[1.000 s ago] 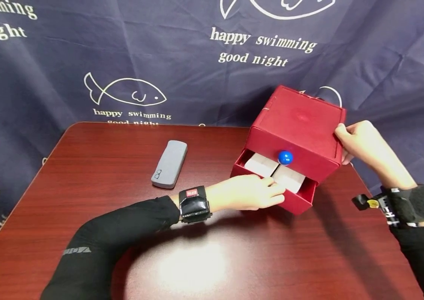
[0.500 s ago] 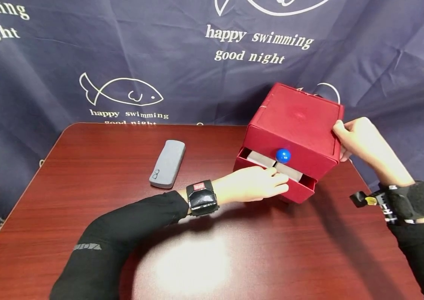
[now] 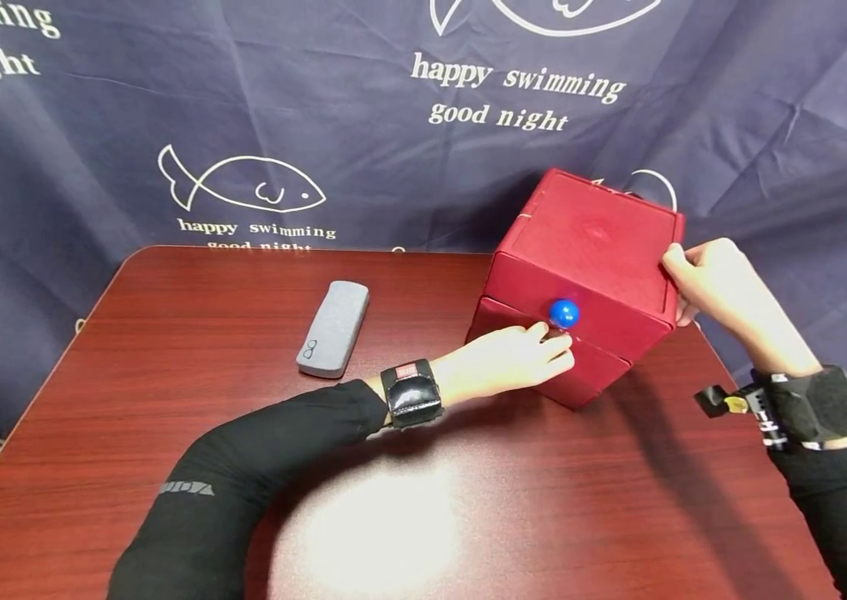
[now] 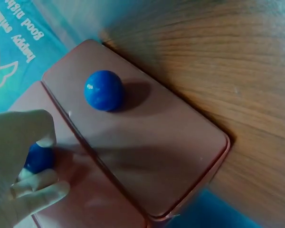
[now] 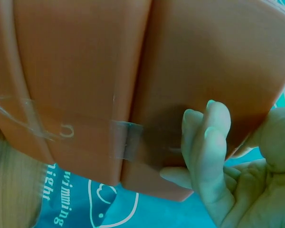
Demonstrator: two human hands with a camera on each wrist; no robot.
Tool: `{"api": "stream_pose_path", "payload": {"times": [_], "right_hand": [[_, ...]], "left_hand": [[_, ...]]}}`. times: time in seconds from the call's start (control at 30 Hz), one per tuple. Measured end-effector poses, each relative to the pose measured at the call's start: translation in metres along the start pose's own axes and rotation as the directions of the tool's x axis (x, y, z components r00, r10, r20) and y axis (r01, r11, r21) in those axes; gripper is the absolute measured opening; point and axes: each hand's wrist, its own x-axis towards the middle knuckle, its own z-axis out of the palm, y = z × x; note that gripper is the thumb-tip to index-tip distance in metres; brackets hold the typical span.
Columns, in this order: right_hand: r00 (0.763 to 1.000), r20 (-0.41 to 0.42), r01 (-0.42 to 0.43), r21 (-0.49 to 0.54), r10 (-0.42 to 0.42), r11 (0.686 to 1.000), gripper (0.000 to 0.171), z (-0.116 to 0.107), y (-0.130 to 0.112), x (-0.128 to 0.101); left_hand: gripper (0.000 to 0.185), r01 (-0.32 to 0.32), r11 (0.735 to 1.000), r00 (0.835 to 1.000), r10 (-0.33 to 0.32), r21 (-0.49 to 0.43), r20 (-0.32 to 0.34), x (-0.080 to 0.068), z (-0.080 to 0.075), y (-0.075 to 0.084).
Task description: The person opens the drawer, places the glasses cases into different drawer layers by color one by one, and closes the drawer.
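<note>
Red box [image 3: 588, 275] with two stacked drawers, each with a blue knob; upper knob [image 3: 564, 313] in plain sight from the head, lower knob [image 4: 39, 157] seen only at the left wrist, tucked between the fingers. Both drawer fronts flush with the box face, lower drawer [image 3: 543, 362] closed. Clear tape across a seam on the box's far side in the right wrist view.

Box placed toward the far right of the worktop [image 3: 243, 333], turned at an angle, one corner toward the person.

Left hand [image 3: 506, 367] flat against the lower drawer front, fingers extended and together, pressing. Right hand [image 3: 716, 279] clasped on the box's rear right edge, fingers curled round the far side, thumb on top.

Grey case [image 3: 333, 327] lying flat, well apart to the left of the box. Blue cloth [image 3: 168, 108] with fish drawings and lettering hanging behind the worktop.

Box close to the right and far edges; wide bare wood to the left and in front. Left forearm stretched across the near ground.
</note>
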Motion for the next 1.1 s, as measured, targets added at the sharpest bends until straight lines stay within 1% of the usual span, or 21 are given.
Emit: {"api": "stream_pose_path", "payload": {"times": [0.1,0.23,0.33,0.43,0.7,1.0,1.1], "right_hand": [[1.0,-0.013,-0.007,-0.003,0.007,1.0,0.055,0.0002,-0.0009,-0.0013],[1.0,-0.025,-0.01,-0.007,0.01,1.0,0.055,-0.0003,-0.0014,-0.0024],[1.0,-0.016,-0.011,-0.01,0.01,1.0,0.055,-0.0008,-0.0015,-0.0017],[1.0,-0.005,-0.01,-0.017,0.01,1.0,0.055,-0.001,-0.0013,-0.0011],[1.0,-0.012,-0.001,-0.033,0.001,0.999,0.055,-0.0001,-0.0004,-0.0011],[1.0,-0.011,0.008,-0.016,-0.008,1.0,0.055,0.0013,0.0001,-0.002],[1.0,-0.009,0.005,-0.017,-0.005,1.0,0.055,0.0006,-0.0009,-0.0019]], "left_hand": [[0.034,0.021,1.0,0.999,-0.021,0.005,-0.03,0.0,0.0022,0.0016],[0.034,0.018,1.0,1.0,-0.018,0.008,-0.026,-0.0006,0.0013,0.0019],[0.035,0.014,1.0,1.0,-0.014,0.012,-0.019,-0.0011,0.0005,0.0012],[0.035,0.02,1.0,0.999,-0.02,0.006,-0.029,-0.0016,0.0016,0.0015],[0.034,0.04,0.999,0.999,-0.041,-0.019,-0.026,-0.0032,0.0009,0.0032],[0.034,0.0,1.0,1.0,0.001,-0.027,0.006,-0.006,0.0004,-0.0017],[0.033,0.011,0.998,1.0,-0.01,-0.068,0.011,-0.0059,0.002,-0.0027]]}}
